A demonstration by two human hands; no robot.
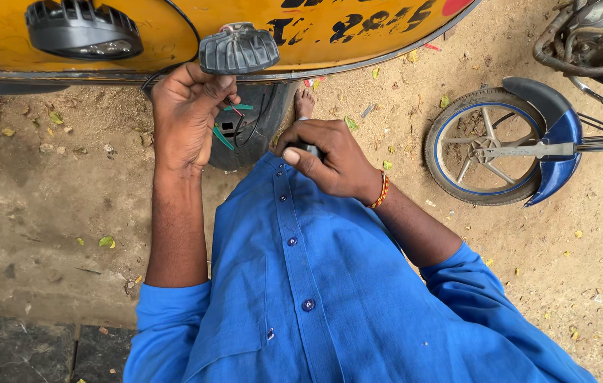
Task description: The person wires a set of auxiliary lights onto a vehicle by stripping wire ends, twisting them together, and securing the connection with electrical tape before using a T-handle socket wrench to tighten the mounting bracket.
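Thin green and red wires sit pinched in your left hand at upper centre, under a ribbed black plastic lamp housing on the glossy yellow metal body. Your right hand is curled around a small dark object at centre. A blue-rimmed spoked wheel lies on sandy ground at right.

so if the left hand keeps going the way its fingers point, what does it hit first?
The left hand points up the frame, its fingers right under the small dark ribbed lamp on the yellow vehicle body. That lamp would likely come first, though depth is unclear and they may already touch.
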